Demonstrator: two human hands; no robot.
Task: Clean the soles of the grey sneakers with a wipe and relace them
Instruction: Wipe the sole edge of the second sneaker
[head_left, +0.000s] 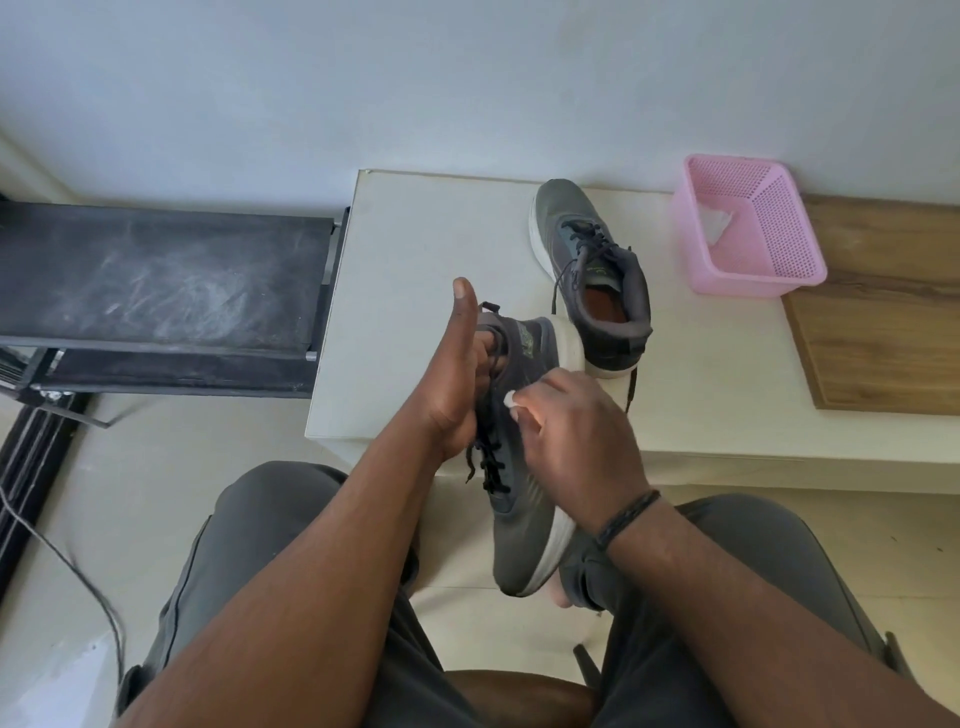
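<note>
My one camera sits on my head, tilted forward and steeply down, close over my lap. My fingers (524, 400) fall mid-frame; beyond them lies the desk (426, 249) against the wall, with the floor to their left, wide-angle bent.

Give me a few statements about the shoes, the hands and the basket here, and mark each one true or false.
1. One grey sneaker stands on the white table. True.
2. The pink basket sits on the floor. False: it sits on the table by the wall.
3. The held sneaker has black laces threaded through it. True.
4. The right hand is empty. False: it pinches something small and white against the held sneaker.
5. The left hand has its thumb raised. True.
</note>
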